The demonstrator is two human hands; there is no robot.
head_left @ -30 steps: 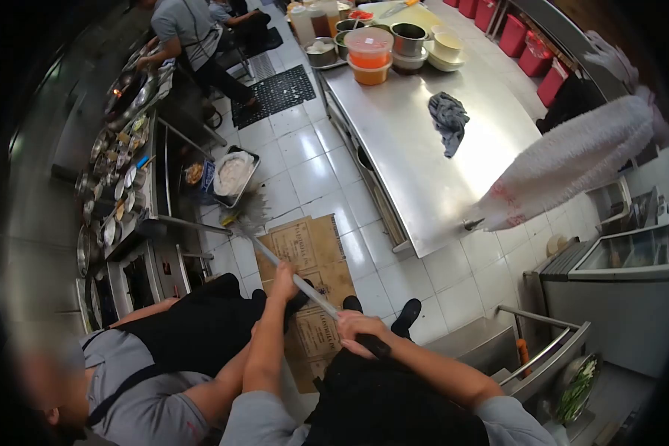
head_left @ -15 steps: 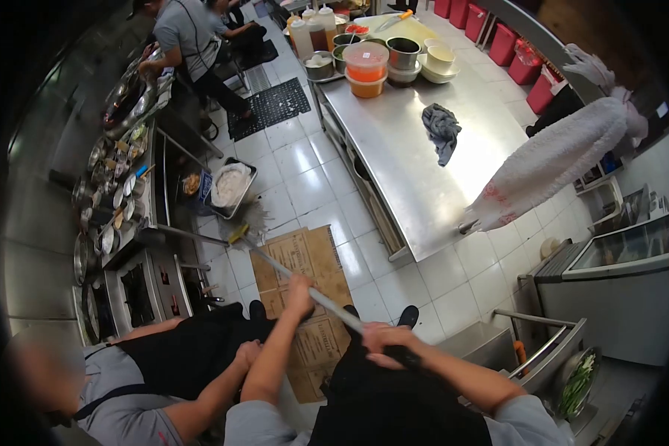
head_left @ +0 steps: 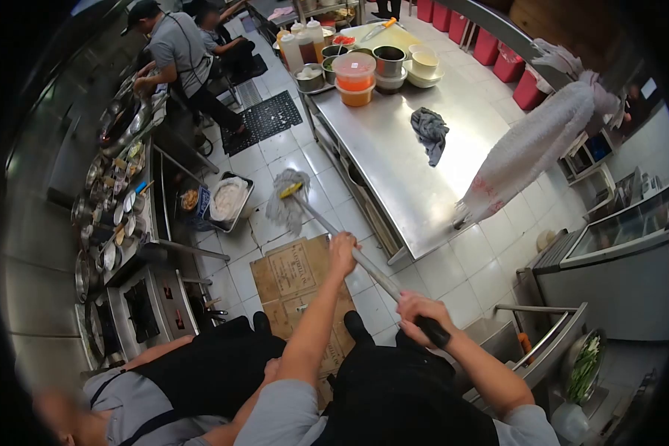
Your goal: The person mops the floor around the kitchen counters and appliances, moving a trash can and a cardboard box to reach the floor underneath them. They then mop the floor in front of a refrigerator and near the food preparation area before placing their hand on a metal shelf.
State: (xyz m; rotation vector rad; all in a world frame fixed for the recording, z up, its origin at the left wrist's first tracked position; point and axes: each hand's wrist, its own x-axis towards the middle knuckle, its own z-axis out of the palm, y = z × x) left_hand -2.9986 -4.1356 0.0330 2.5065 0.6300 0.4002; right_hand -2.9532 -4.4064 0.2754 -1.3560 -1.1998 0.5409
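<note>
Our left hand [head_left: 343, 254] is wrapped round the middle of the mop pole [head_left: 377, 276], and our right hand [head_left: 421, 315] grips the upper end, by the black grip [head_left: 432, 332]. Working from the left, we see a tray [head_left: 230, 198] of white stuff on the floor, then the grey mop head [head_left: 287, 208] in its yellow clamp [head_left: 291, 190], apparently resting on the tiles [head_left: 264, 227] between the tray and the table [head_left: 394, 175], just beyond the flattened cardboard [head_left: 286, 271]. We judge the strands soft and limp, dragging heavier if wet, though we cannot tell whether they are. The pole looks stiff and fairly light, perhaps slick in damp palms. It seems best held as we have it: left hand mid-pole for guiding, right hand near the black grip for leverage, well clear of the clamp.
</note>
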